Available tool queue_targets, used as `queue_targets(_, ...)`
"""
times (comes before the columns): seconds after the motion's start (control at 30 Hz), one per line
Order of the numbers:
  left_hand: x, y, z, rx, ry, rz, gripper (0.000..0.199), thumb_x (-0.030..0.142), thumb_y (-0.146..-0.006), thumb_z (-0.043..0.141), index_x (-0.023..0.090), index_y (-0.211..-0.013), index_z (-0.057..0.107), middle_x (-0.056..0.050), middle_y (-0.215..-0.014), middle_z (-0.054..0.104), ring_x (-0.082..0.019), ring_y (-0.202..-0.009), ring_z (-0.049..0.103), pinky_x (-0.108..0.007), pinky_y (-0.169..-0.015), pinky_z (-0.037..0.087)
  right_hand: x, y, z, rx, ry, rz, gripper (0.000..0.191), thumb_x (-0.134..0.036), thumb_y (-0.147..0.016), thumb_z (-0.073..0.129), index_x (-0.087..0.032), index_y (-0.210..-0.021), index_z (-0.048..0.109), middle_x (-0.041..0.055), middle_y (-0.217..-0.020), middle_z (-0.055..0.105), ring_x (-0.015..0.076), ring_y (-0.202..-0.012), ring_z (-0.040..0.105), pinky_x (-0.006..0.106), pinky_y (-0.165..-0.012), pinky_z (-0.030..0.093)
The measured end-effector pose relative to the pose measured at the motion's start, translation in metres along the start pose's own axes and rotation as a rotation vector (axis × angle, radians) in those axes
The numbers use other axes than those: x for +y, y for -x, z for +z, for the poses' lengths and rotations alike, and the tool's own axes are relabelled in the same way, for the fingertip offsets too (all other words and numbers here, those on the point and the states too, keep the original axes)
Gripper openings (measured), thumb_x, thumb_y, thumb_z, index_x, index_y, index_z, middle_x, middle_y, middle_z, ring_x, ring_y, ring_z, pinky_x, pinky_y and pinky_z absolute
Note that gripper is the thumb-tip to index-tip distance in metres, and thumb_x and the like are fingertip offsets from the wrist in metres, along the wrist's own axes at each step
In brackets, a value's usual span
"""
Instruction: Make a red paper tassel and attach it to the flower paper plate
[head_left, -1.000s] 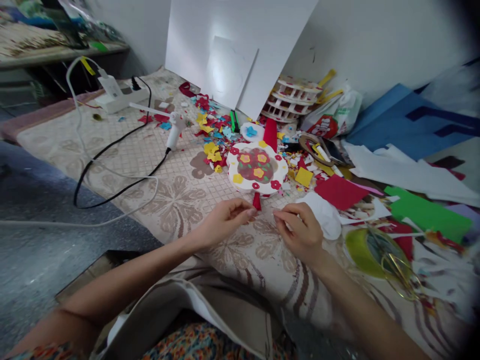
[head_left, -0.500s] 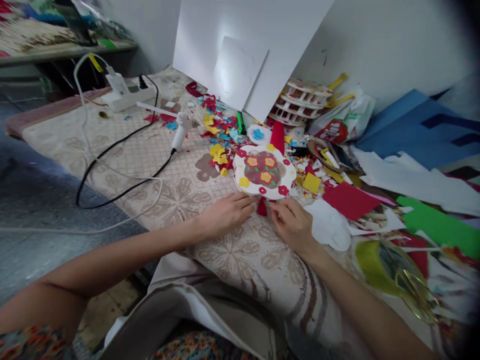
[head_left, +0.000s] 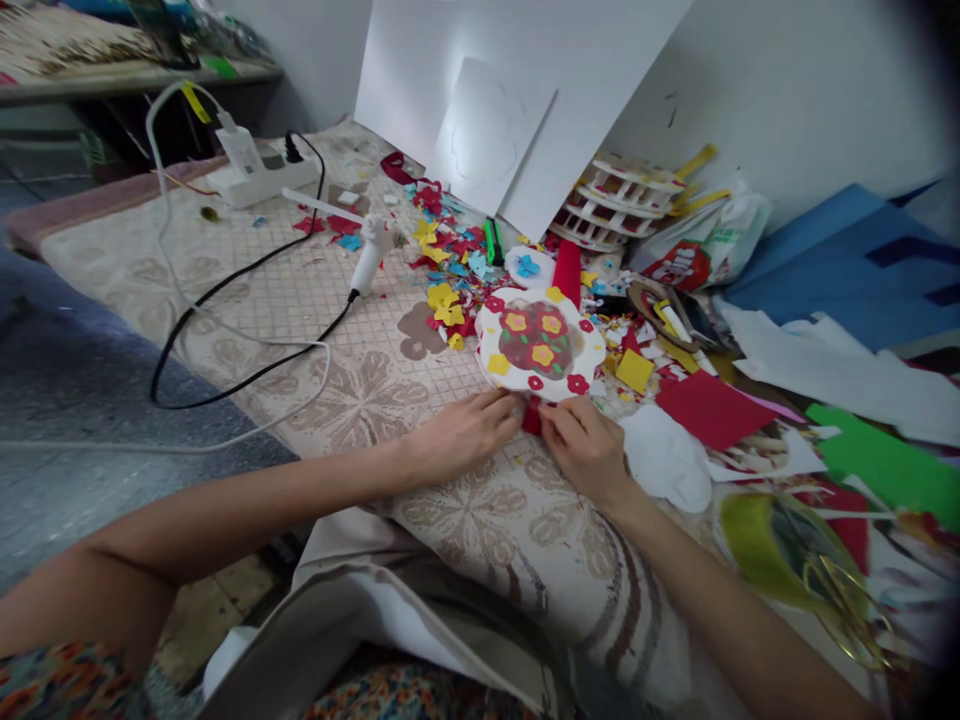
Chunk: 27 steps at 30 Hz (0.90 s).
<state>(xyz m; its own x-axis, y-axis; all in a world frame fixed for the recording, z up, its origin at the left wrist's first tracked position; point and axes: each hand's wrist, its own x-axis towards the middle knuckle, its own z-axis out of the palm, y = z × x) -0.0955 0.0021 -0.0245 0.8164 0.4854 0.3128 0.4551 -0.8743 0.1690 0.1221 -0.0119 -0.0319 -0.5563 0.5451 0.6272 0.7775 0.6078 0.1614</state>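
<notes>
The table's near edge (head_left: 450, 540) runs just below the wrists, and its left side drops away to the speckled floor. Between that side and the hands the patterned cloth lies mostly bare, except where a black cord (head_left: 225, 290) and a white cable (head_left: 300, 412) loop over it. On the right there's far less room: a white paper cutout (head_left: 666, 460), a red sheet (head_left: 712, 408), a green sheet (head_left: 885, 462) and a roll of yellow tape (head_left: 780, 540) crowd up beside the right forearm.

The flower-trimmed piece (head_left: 540, 342) lies flat in front of the person, scallop-edged and white, with red and yellow blossoms around a darker, glossy-looking middle. A red tassel (head_left: 532, 418) hangs off its near rim, between the two hands. The left hand (head_left: 480, 432) is curled, fingertips down by that rim; the right hand (head_left: 585, 445) has its fingers bent in a pinch at the tassel, though whether it truly grips I can't tell.

Beyond, a white glue gun (head_left: 367, 262) lies left of the scraps, and a tall glossy white board (head_left: 517, 90) leans behind.
</notes>
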Motion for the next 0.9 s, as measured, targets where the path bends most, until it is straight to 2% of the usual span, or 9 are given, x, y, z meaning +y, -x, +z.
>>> queue_targets(0.17,0.0002,-0.0007,-0.0003,-0.033,-0.006,-0.011,0.019,0.014,-0.095,0.039,0.009,-0.098,0.057,-0.017,-0.125,0.057,-0.024,-0.118,0.054,-0.037,-0.097,0.048,0.0017,-0.0009,0.0023,0.000,0.026,-0.050,0.009,-0.012,-0.088,0.057,-0.016,-0.087,0.065,0.0033,-0.071,0.059,0.0144,-0.069,0.053,0.026,-0.064,0.042)
queue_targets(0.43,-0.0008,-0.0018,0.0039,0.013,0.041,-0.009,0.019,0.013,-0.094,0.039,0.012,-0.099,0.057,-0.014,-0.121,0.060,-0.022,-0.124,0.049,-0.037,-0.102,0.044,0.0076,0.0023,0.0064,-0.046,0.080,-0.101,0.014,-0.010,-0.087,0.056,-0.017,-0.094,0.067,0.0047,-0.078,0.063,0.0149,-0.073,0.056,0.027,-0.064,0.041)
queue_targets(0.6,-0.0006,-0.0015,0.0041,0.040,0.090,-0.016,0.017,0.011,-0.093,0.041,0.011,-0.100,0.057,-0.015,-0.120,0.061,-0.022,-0.123,0.050,-0.037,-0.102,0.043,0.0083,0.0010,0.0059,-0.037,0.118,-0.147,0.016,-0.009,-0.087,0.056,-0.016,-0.093,0.068,0.0042,-0.075,0.063,0.0149,-0.072,0.056,0.028,-0.064,0.042)
queue_targets(0.77,-0.0005,-0.0009,0.0038,0.040,0.099,-0.018,0.017,0.011,-0.093,0.042,0.012,-0.101,0.057,-0.014,-0.120,0.061,-0.022,-0.123,0.050,-0.037,-0.102,0.043,0.0090,0.0001,0.0055,-0.084,0.079,-0.127,0.016,-0.011,-0.088,0.055,-0.018,-0.094,0.068,0.0047,-0.078,0.063,0.0152,-0.075,0.056,0.028,-0.064,0.041)
queue_targets(0.9,-0.0004,-0.0011,0.0034,0.038,0.091,-0.015,0.017,0.011,-0.093,0.041,0.012,-0.101,0.057,-0.014,-0.119,0.061,-0.022,-0.123,0.050,-0.037,-0.102,0.043,0.0085,-0.0032,0.0049,-0.096,0.150,-0.149,0.015,-0.013,-0.089,0.053,-0.018,-0.089,0.067,0.0039,-0.076,0.062,0.0149,-0.073,0.053,0.028,-0.064,0.039)
